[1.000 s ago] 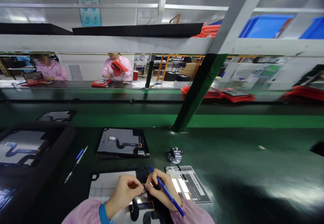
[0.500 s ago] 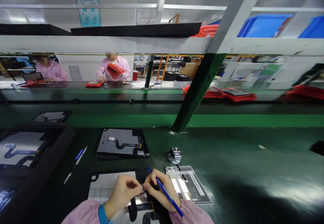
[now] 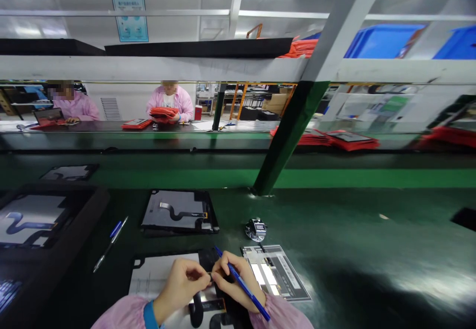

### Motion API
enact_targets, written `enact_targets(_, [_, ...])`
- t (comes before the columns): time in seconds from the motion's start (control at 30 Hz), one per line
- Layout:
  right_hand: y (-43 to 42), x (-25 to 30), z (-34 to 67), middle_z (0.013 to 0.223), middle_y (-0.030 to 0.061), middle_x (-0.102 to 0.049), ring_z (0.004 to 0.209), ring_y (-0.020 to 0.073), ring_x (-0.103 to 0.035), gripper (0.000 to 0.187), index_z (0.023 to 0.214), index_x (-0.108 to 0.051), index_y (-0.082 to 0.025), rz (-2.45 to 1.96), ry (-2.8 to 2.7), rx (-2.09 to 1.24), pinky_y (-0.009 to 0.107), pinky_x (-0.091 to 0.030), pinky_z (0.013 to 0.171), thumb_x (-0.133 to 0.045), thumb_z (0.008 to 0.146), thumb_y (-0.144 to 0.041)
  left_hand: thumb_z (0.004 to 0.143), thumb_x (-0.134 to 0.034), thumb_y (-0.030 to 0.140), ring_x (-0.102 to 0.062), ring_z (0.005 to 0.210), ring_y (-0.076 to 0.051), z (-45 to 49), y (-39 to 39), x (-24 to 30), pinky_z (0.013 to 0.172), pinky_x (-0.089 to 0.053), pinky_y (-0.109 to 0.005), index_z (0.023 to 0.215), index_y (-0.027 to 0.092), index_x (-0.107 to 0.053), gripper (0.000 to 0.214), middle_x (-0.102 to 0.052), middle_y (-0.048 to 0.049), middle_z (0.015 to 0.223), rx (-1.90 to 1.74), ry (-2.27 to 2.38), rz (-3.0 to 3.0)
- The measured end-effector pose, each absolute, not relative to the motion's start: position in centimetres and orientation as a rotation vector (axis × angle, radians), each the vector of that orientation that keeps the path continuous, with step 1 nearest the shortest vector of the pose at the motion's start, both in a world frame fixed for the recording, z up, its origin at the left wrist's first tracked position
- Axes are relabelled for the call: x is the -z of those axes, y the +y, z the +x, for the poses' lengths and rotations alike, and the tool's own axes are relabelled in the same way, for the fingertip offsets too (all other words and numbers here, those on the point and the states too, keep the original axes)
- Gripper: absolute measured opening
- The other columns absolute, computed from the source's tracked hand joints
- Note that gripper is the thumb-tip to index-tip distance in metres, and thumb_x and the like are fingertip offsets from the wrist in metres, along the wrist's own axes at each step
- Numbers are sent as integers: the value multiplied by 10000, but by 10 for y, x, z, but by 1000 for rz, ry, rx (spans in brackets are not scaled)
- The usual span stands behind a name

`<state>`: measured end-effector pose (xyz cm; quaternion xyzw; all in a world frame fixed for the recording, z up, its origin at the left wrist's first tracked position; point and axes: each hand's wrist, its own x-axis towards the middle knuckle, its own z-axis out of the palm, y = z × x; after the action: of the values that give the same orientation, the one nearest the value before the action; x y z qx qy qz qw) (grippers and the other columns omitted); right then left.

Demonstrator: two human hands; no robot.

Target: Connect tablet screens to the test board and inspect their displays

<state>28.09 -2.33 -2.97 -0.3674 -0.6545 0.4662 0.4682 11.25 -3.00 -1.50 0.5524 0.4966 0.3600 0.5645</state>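
Observation:
Right in front of me lies a display panel (image 3: 148, 272) with a grey-white back and black edges. A black flex cable (image 3: 197, 310) curves over it and runs up under my fingers. My left hand (image 3: 182, 282) is closed in a pinch at the small end of this cable, mostly covered by the fingertips. My right hand (image 3: 240, 282) meets it there, thumb and fingertips together, with a blue pen (image 3: 243, 287) held across the hand. Beside my right hand lies a flat panel with silver plates and a printed label (image 3: 286, 274).
Behind the hands lies another panel (image 3: 178, 210), with a silver tally counter (image 3: 256, 229) to its right. A pen (image 3: 110, 245) rests at left near a black tray (image 3: 85, 210). A green post (image 3: 290, 140) rises from the bench. Two people in pink sit opposite.
My hands stay almost where they were, fingertips still together over the panel. Across the bench, a person has lowered a bundle of red sheets to the tabletop.

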Motion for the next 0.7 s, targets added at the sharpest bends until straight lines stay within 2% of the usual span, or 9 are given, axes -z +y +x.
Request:
enact_targets(0.3, [-20,30,276,573,-28,-587,486,96,-510,291,612,-281,-235,-893,-1742,-823,198,-392,489,-536,608,-93,710,-630,345,-508,554,-130,111,-32,17,546,-362,-240,590,110,-680,269,-605,-36,562,-853,1128,1413])
enact_targets(0.57, [-16,26,283,699,-14,-645,550,113,-542,377,659,-306,-242,-781,-1797,-1001,212,-431,511,-670,601,-161,680,-684,433,-613,594,-190,113,-28,17,591,-466,-289,653,98,-724,339,-694,-94,630,-827,1119,1395])
enact_targets(0.63, [-17,25,288,778,6,-673,630,143,-597,388,677,-322,-244,-756,-1773,-977,247,-478,580,-708,640,-227,713,-647,483,-669,700,-240,109,-31,4,673,-518,-330,784,95,-748,407,-734,-135,768,-820,1103,1393])
enact_targets(0.7, [-18,28,300,874,32,-691,743,175,-639,360,698,-328,-246,-819,-1711,-868,292,-503,678,-686,726,-278,817,-536,499,-681,918,-267,92,-42,-10,828,-528,-371,1136,147,-679,496,-710,-149,1088,-822,1160,1437])
